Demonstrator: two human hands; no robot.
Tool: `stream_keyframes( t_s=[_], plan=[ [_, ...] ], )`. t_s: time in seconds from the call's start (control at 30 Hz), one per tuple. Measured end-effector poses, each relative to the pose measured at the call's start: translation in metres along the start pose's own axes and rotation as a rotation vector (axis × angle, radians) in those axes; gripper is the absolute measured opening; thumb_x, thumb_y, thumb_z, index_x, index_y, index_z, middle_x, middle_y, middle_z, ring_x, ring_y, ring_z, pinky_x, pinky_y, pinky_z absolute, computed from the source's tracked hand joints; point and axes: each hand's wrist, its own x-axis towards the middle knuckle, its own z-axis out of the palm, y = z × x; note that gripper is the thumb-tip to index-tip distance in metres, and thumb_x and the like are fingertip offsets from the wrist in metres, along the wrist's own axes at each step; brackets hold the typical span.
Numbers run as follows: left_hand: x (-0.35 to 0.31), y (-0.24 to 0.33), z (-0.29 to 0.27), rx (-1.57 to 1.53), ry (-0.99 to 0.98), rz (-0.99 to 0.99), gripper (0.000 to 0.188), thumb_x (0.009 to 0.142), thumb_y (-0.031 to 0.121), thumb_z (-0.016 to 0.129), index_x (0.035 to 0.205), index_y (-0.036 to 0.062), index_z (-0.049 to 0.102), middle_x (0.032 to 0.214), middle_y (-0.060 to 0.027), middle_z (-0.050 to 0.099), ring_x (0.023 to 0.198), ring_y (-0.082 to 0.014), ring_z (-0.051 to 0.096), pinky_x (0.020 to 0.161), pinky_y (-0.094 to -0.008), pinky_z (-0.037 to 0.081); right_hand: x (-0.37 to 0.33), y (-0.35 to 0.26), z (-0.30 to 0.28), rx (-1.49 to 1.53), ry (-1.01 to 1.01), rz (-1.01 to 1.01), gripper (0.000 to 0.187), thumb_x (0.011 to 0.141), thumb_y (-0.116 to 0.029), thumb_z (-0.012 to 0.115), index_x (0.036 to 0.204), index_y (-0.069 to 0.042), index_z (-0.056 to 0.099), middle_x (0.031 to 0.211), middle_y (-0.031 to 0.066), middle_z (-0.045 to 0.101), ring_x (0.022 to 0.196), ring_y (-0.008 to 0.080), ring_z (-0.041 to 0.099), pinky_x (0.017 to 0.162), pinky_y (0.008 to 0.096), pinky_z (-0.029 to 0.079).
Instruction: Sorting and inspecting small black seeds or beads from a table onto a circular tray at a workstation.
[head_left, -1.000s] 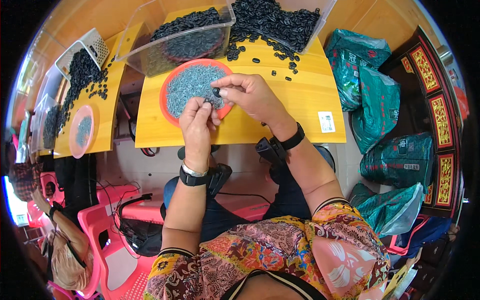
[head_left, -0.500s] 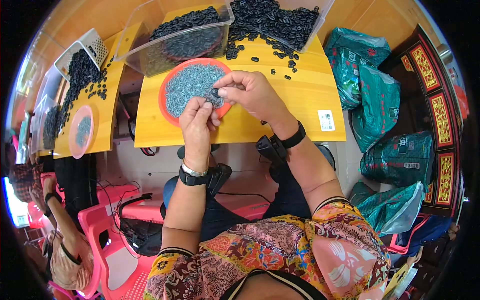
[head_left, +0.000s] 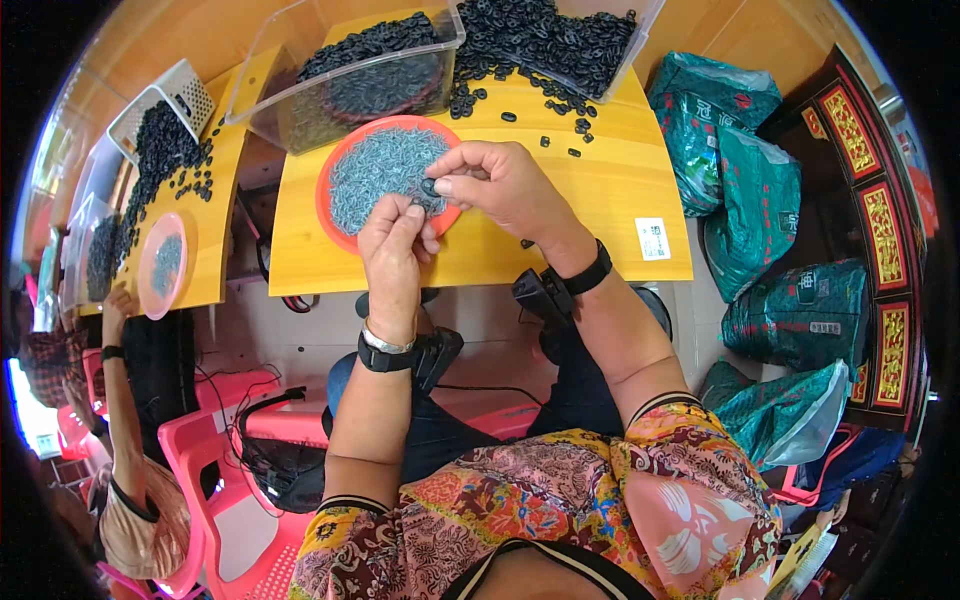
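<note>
Both of my hands are at the near right rim of a round red basin (head_left: 323, 192), which is heaped with small silvery metal pieces like screws (head_left: 380, 165). My right hand (head_left: 512, 192) pinches a small black plastic piece (head_left: 430, 187) between thumb and fingertips. Just below it, my left hand (head_left: 392, 240) is closed, with thumb against curled fingers. What the left fingers hold, if anything, is hidden. The two hands' fingertips are close together.
Behind the basin stands a clear plastic bin (head_left: 290, 125) of black pieces. More black pieces (head_left: 545, 50) spill from a second bin across the yellow table (head_left: 590, 200). Green sacks (head_left: 750, 210) stand at the right. On the left, a co-worker's hand (head_left: 118, 302) is beside a pink basin (head_left: 148, 300).
My hands stay almost where they were, still at the basin's rim. On the left, the co-worker's arm has reached forward to the table edge by the pink basin.
</note>
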Motion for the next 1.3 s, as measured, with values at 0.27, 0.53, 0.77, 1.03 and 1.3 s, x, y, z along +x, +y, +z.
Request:
stream_keyframes(
  t_s=[0.27,0.53,0.77,1.03,1.3],
  plan=[
    [0.0,0.0,-0.004,0.036,-0.025,0.008,0.012,0.09,0.011,0.046,0.081,0.0058,0.052,0.065,-0.0015,0.054,0.053,-0.0077,0.049,0.048,-0.0186,0.036,-0.001,-0.004,0.007,0.029,-0.039,0.003,0.014,0.084,-0.005,0.061,0.096,0.0,0.065,0.083,0.0015,0.065,0.075,0.0051,0.058,0.066,0.0193,0.048],
    [0.002,-0.005,-0.007,-0.049,-0.015,0.0,0.013,0.091,0.012,0.045,0.082,0.0049,0.051,0.067,-0.0025,0.054,0.052,-0.0085,0.05,0.047,-0.0186,0.037,-0.002,-0.006,0.013,0.002,-0.013,-0.013,0.014,0.084,-0.005,0.059,0.096,0.001,0.066,0.08,0.001,0.064,0.073,0.0046,0.058,0.066,0.0193,0.048],
    [0.0,-0.002,-0.005,-0.039,-0.03,-0.01,0.013,0.091,0.012,0.045,0.082,0.0051,0.052,0.067,-0.0023,0.055,0.051,-0.0085,0.049,0.047,-0.0187,0.036,-0.003,-0.006,0.01,-0.028,-0.042,-0.032,0.015,0.085,-0.004,0.059,0.097,0.0,0.066,0.08,0.0012,0.064,0.073,0.005,0.058,0.066,0.0197,0.048],
    [0.0,-0.001,-0.005,0.046,-0.015,-0.002,0.014,0.09,0.013,0.047,0.079,0.0061,0.052,0.064,-0.0002,0.053,0.051,-0.0067,0.047,0.047,-0.0182,0.035,-0.003,-0.008,0.009,0.021,-0.008,-0.011,0.014,0.085,-0.005,0.06,0.096,0.0,0.066,0.08,0.0001,0.064,0.073,0.0045,0.057,0.066,0.0192,0.047],
    [-0.001,0.002,-0.002,0.041,0.006,-0.001,0.013,0.089,0.011,0.048,0.079,0.0054,0.054,0.062,0.0018,0.051,0.052,-0.0043,0.044,0.046,-0.0178,0.032,-0.003,-0.008,0.01,-0.011,-0.027,-0.018,0.014,0.084,-0.005,0.059,0.096,0.0,0.066,0.081,0.0,0.064,0.073,0.0043,0.056,0.066,0.0189,0.047]
  ],
)
